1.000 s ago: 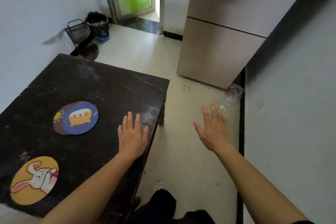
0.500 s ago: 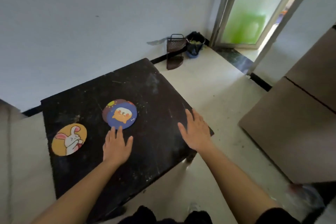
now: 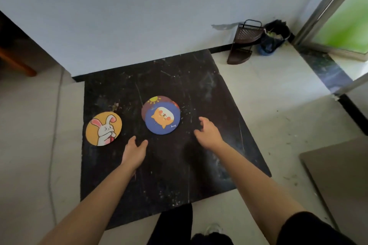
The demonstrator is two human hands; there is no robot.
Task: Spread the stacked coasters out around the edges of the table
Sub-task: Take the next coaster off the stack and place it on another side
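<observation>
A small stack of round coasters lies in the middle of the black table (image 3: 209, 93). Its top one is a blue coaster with an orange dog (image 3: 162, 119), slid a little off a brown coaster with a sun (image 3: 154, 100) beneath. A yellow coaster with a white rabbit (image 3: 103, 128) lies alone at the table's left edge. My left hand (image 3: 135, 150) hovers below and left of the stack, fingers apart, holding nothing. My right hand (image 3: 207, 132) hovers just right of the stack, fingers loosely curled, holding nothing.
The table's far side stands against a white wall. A dark wire rack (image 3: 244, 43) and a bin with a dark bag (image 3: 273, 39) sit on the tiled floor at the back right, beside a doorway (image 3: 342, 24). A beige cabinet corner (image 3: 338, 175) is at the right.
The view has swung round so I now face the table squarely. Both hands have moved in over the table toward the stack, the right hand coming from beyond the table's edge.
</observation>
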